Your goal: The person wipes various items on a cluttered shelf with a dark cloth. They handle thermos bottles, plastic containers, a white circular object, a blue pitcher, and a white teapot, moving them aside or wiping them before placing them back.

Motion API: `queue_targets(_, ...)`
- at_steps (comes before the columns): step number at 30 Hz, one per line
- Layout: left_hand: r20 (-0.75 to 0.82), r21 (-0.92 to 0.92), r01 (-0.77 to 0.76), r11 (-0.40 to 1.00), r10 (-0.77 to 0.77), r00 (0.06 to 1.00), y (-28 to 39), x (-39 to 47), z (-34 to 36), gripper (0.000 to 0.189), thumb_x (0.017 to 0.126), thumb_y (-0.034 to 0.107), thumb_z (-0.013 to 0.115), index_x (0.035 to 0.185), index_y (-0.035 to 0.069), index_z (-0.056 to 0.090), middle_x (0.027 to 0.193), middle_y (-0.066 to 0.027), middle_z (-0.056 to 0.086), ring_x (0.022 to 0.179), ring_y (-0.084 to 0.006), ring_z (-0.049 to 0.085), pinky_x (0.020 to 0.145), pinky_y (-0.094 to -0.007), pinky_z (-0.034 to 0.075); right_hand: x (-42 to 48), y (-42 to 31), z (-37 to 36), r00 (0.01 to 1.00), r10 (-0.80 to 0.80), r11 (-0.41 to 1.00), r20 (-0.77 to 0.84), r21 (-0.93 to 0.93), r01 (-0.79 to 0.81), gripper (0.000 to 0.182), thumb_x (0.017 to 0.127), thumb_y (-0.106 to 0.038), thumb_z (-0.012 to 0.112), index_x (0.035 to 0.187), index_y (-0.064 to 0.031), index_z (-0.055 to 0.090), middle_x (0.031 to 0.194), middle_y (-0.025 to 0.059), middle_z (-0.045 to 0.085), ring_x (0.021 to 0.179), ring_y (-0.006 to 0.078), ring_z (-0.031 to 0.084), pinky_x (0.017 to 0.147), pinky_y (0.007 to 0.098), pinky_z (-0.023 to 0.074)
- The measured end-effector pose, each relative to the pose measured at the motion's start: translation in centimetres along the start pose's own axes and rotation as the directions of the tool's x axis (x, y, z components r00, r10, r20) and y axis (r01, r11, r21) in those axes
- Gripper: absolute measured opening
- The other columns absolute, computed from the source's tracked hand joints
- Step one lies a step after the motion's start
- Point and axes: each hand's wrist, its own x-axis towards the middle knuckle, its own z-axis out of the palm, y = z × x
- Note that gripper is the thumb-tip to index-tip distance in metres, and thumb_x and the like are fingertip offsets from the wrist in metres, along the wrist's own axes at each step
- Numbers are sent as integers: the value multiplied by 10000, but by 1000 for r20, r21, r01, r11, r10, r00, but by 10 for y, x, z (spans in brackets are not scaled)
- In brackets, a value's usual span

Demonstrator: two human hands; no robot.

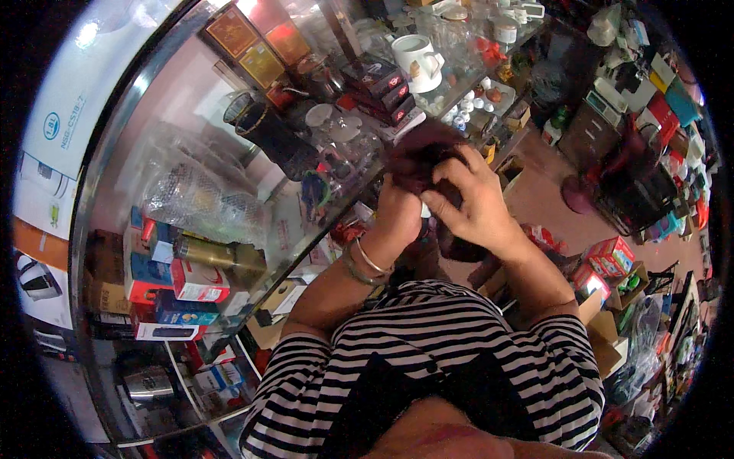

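Observation:
Both my hands meet in front of my chest at a dark maroon cloth. My left hand, with bangles on its wrist, is closed on the cloth's lower left part. My right hand has its fingers bent over the right side of the cloth, the thumb towards my left hand. A small white thing shows between the hands; what it is I cannot tell. Just beyond the cloth, dark boxes are stacked on a glass shelf beside a white ceramic mug.
On the left, a glass display case holds a black vase, a gold-coloured flask and product boxes. Glassware stands near my left hand. At the right are an open cardboard box, a plastic bag and a dark chair.

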Motion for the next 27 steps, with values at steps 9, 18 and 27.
queue_targets(9, 11, -14, 89, 996, -89, 996, -3, 12, -7, 134, 904, 148, 495, 922, 48, 583, 896, -70, 605, 834, -179, 604, 760, -295, 481, -45, 50, 30, 817, 569, 444, 93, 802, -400, 346, 928, -285, 556, 1115, 2, 510, 992, 23, 551, 934, 105, 462, 838, 257, 384)
queue_targets(18, -42, -223, 362, 905, -380, 924, -15, 24, 1, 323, 959, 358, 458, 950, 54, 568, 887, -80, 625, 791, -184, 623, 680, -323, 504, -53, 50, 9, 790, 536, 423, 297, 715, -556, 455, 870, -267, 641, 1194, 28, 519, 1040, 51, 608, 949, 143, 540, 862, 287, 420)
queue_targets(27, 46, 292, -144, 946, 137, 990, -22, 29, 28, 279, 937, 289, 491, 1014, 32, 567, 927, -69, 555, 887, -170, 554, 804, -295, 441, -41, 48, 9, 663, 677, -17, 320, 907, -420, 425, 854, -275, 613, 1146, 26, 546, 1056, 103, 615, 921, 192, 600, 833, 314, 467)
